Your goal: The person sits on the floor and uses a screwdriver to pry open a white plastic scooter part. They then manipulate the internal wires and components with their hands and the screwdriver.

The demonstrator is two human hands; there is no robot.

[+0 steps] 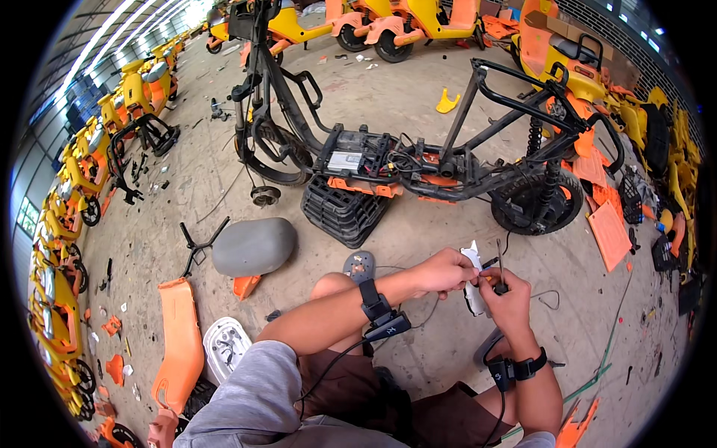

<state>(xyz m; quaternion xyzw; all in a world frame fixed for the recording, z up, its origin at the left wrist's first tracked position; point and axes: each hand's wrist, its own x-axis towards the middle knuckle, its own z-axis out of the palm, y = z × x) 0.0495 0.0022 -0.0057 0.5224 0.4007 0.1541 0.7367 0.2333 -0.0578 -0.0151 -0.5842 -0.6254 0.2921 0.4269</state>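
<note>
Over the floor in front of my knees, my left hand (447, 272) is closed on a small white plastic part (473, 297), which shows above and below the fingers. My right hand (509, 300) meets it from the right with the fingers pinched. A screwdriver (500, 261) is in that hand, its thin shaft pointing up and its dark handle among the fingers. A short black cable end (490, 263) sticks out beside the white part. The exact contact between the fingertips is hidden.
Ahead stands a stripped scooter frame (478, 179), propped on a black crate (345, 213). A grey seat (255, 247), an orange panel (179, 336) and a white tray-like part (227, 348) lie left. Loose orange panels (609, 233) are at right. Yellow scooters (138, 93) line the left.
</note>
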